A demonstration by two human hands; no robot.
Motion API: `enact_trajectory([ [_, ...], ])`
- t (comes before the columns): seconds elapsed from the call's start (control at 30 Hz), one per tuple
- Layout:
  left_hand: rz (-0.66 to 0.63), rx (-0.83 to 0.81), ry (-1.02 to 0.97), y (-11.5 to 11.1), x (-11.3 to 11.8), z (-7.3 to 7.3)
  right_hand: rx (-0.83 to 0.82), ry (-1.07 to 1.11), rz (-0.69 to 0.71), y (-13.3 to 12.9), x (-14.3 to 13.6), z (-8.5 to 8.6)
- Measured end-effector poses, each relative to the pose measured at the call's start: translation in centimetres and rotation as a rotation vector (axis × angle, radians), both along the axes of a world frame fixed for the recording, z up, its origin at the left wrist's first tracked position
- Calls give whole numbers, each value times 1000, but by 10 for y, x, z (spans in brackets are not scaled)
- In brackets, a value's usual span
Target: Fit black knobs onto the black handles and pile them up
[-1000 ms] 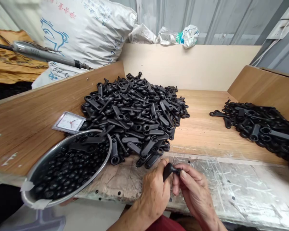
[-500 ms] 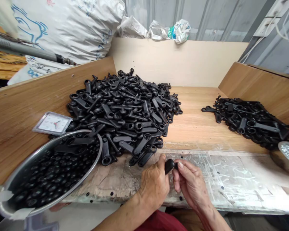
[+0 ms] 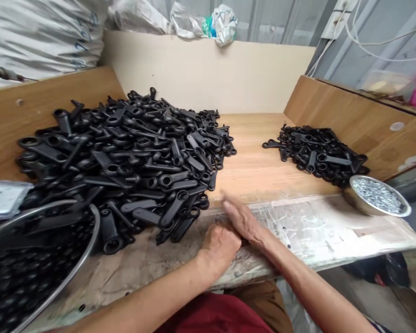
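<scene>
My left hand (image 3: 220, 245) is closed in a fist just above the front strip of the worktable, and whatever it grips is hidden. Against its far right side lies my right hand (image 3: 244, 219), slightly blurred, its fingers stretched out to the left. Nothing shows in the right fingers. Left of both hands spreads a big heap of black plastic crank handles (image 3: 152, 157), with ringed ends and flat arms. A metal basin (image 3: 97, 226) at the lower left holds many small black round knobs, with a few crank handles on top.
A smaller pile of black handles (image 3: 315, 155) lies at the right. Near it stands a metal bowl (image 3: 348, 199) of small silvery pieces. Wooden side boards (image 3: 360, 111) and a pale back board (image 3: 208, 74) border the table. A square white clock (image 3: 3, 199) sits beside the basin.
The view has swung to the right. Earlier, a black knob showed between both hands, with the right fingers pinching its end; now the right hand is stretched out against the left and the knob is out of sight.
</scene>
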State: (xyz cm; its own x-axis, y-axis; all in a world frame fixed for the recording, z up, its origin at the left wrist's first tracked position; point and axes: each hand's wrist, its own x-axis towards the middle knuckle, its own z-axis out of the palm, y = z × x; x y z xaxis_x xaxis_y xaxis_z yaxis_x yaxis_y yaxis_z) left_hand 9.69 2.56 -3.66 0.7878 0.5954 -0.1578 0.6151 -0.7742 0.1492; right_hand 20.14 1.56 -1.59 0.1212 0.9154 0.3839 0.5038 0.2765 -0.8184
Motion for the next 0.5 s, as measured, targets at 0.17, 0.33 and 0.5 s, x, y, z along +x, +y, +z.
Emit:
enact_trajectory([
  [0.17, -1, 1, -12, 5, -2, 3, -120, -175, -37, 1, 1, -16],
  [0.33, 76, 23, -77, 14, -17, 7, -285, -401, 135, -36, 9, 7],
  [0.5, 145, 25, -274, 10, -43, -4, -338, -484, 175, -48, 19, 1],
])
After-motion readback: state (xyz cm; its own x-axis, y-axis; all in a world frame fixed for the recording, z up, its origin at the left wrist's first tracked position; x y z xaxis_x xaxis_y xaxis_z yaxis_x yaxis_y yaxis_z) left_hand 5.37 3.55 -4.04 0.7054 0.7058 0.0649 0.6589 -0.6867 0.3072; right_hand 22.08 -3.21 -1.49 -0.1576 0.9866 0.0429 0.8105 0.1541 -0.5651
